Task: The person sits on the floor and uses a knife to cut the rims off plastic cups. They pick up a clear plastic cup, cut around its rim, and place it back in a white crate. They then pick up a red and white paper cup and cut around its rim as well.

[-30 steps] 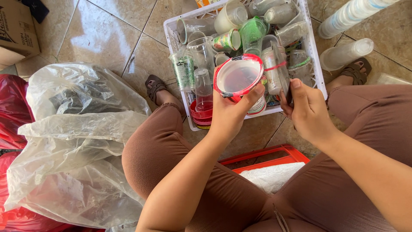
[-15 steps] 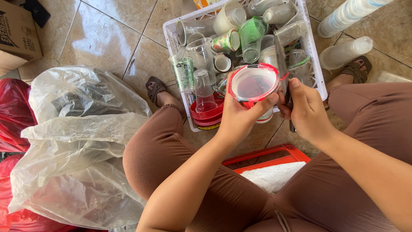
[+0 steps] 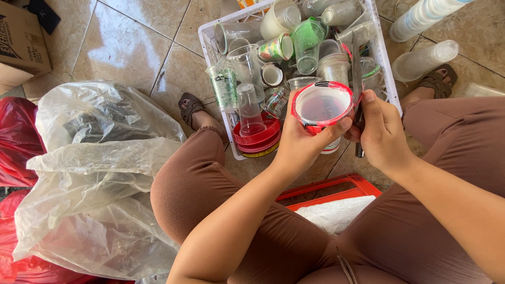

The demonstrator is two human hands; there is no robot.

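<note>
My left hand grips a red-rimmed plastic cup from below, mouth facing up, its inside whitish. My right hand holds a thin dark blade-like tool upright against the cup's right rim. Both hands hover over the near edge of a white plastic crate filled with several used clear and printed plastic cups. I sit with brown-trousered knees apart around the crate.
A large clear plastic bag lies at my left knee, over red bags. A red tray holding white material sits between my legs. Stacked clear cups lie on the tiled floor right of the crate. A cardboard box stands far left.
My left hand carried the red-rimmed cup rightward, up against my right hand. The right hand and its tool stayed nearly still.
</note>
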